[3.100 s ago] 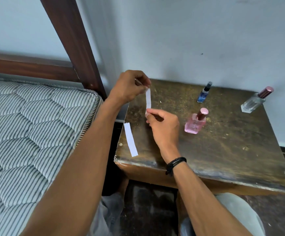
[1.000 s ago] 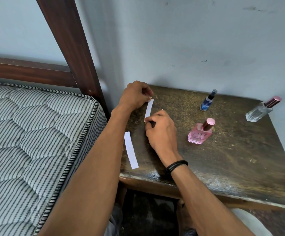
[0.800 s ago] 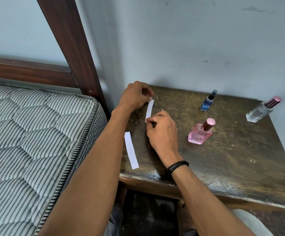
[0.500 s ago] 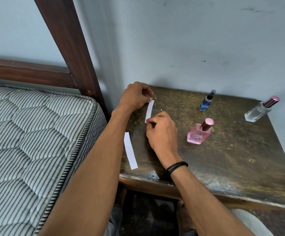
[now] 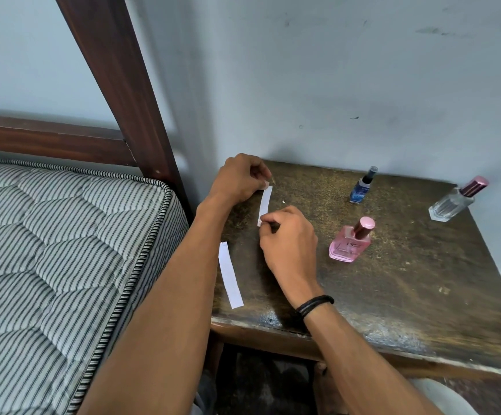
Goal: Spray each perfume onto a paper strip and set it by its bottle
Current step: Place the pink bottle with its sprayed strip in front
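While the left hand pinches its far end and the right hand its near end, the short white paper strip runs front-to-back; the square pink glass perfume bottle stands on the worktop, nearer the right hand.

worn wooden table | on it — paper strip | pink bottle | blue bottle | clear bottle

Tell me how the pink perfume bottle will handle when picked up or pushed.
The pink perfume bottle looks like thick glass, so it is probably heavy for its size and breakable if dropped. Its wide flat base on the table suggests it would slide rather than tip. The smooth sides may be slippery.
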`<state>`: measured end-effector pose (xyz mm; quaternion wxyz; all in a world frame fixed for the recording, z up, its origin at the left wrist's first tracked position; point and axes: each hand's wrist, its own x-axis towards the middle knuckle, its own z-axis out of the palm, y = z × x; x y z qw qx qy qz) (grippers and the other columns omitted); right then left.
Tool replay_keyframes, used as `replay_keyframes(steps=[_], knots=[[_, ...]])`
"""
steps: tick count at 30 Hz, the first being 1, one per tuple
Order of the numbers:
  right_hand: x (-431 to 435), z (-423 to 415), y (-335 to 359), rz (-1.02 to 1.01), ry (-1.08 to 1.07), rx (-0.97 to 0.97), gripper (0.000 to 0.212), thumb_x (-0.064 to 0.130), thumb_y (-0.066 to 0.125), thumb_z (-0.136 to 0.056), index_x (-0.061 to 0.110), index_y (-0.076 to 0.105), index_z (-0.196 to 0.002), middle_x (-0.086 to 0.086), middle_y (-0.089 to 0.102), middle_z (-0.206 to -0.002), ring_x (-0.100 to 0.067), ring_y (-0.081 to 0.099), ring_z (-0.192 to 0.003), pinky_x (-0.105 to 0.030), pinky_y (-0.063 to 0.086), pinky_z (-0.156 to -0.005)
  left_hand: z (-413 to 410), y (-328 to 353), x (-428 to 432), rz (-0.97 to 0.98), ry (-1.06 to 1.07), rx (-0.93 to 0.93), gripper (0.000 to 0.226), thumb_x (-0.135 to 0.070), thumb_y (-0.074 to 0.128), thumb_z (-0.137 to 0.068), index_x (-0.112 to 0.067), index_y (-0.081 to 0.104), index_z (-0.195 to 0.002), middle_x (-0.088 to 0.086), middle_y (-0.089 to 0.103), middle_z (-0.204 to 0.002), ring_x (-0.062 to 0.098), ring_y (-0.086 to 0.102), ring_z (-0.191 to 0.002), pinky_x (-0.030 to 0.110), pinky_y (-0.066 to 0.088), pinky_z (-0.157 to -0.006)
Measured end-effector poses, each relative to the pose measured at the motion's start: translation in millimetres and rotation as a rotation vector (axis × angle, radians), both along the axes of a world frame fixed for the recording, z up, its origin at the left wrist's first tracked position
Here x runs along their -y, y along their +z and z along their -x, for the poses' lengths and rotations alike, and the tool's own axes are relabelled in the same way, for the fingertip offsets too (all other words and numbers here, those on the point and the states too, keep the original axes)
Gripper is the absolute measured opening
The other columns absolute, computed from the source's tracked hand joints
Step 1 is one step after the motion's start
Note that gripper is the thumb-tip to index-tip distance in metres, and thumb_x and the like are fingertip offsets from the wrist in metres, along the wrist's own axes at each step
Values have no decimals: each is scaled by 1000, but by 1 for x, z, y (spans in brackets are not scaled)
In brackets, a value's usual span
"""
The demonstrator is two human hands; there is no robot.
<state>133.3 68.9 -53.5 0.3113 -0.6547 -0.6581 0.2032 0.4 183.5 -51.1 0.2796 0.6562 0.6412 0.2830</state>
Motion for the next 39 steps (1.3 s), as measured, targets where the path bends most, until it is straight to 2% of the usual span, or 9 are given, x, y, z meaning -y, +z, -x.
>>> replay_keyframes(steps=[4, 8, 13, 18, 24, 29, 34, 36, 39], knots=[[2, -2, 9, -88, -66, -94, 12, 17, 66, -92, 20, 77, -97, 8, 64, -96, -11, 62, -78, -25, 45, -71, 10, 7, 0, -19, 27, 33, 16, -12, 81, -79, -24, 75, -88, -8, 69, -80, 2, 60, -72, 20, 49, -73], [10, -6, 12, -86, -39, -67, 11, 20, 67, -91, 25, 76, -92, 11, 70, -94, -11, 63, -79, -26, 45, -69, 32, 23, 3, -76, 102, 96, 17, -11, 80, -81, -26, 74, -84, -4, 72, -79, 11, 65, -73, 24, 52, -75], [17, -22, 9, 37, 54, 18, 14, 20, 66, -91, 26, 78, -95, 10, 75, -95, -13, 67, -87, -27, 52, -73, 46, 43, 22, -134, 179, 55, 8, -20, 77, -87, -18, 78, -95, -5, 73, -87, 9, 62, -78, 7, 43, -63], [27, -41, 14, 109, 92, 40, 14, 20, 66, -91, 26, 78, -94, 10, 74, -92, -11, 66, -81, -27, 52, -67, 30, 44, 52, -60, 119, -10, 5, -20, 78, -86, -19, 77, -92, -6, 73, -83, 13, 66, -78, 23, 50, -74], [47, -60, 23, 193, 147, 88, 10, 25, 66, -90, 27, 74, -84, 14, 69, -78, -5, 63, -71, -25, 48, -59, -8, 28, 107, -37, 102, -63, 3, -25, 77, -86, -26, 77, -88, -16, 72, -82, 8, 69, -83, 29, 56, -84], [57, -81, 28, 285, 153, 109, 9, 34, 66, -89, 28, 73, -86, 9, 71, -83, -15, 66, -80, -29, 46, -67, -55, 23, 142, 11, 34, 33, 6, -22, 77, -88, -23, 78, -93, -9, 74, -90, 9, 67, -86, 30, 56, -86], [53, -104, 34, 413, 216, 152, 13, 39, 69, -87, 27, 74, -85, 6, 71, -85, -18, 66, -86, -36, 55, -81, -76, 27, 134, 57, 103, 159, 12, -22, 79, -86, -23, 77, -97, -8, 74, -92, 8, 68, -88, 21, 52, -80], [48, -117, 36, 491, 246, 156, 15, 38, 72, -85, 24, 75, -78, 6, 74, -75, -16, 69, -78, -36, 57, -78, -84, 27, 130, 99, 80, 214, 17, -19, 81, -84, -20, 77, -101, -6, 75, -93, 7, 69, -86, 16, 51, -76], [40, -143, 41, 624, 275, 140, 18, 33, 77, -83, 17, 75, -75, 2, 75, -69, -15, 70, -67, -28, 53, -62, -100, 23, 126, 149, 0, 207, 25, -15, 82, -83, -14, 75, -107, -2, 76, -98, 9, 69, -86, 20, 53, -82]])
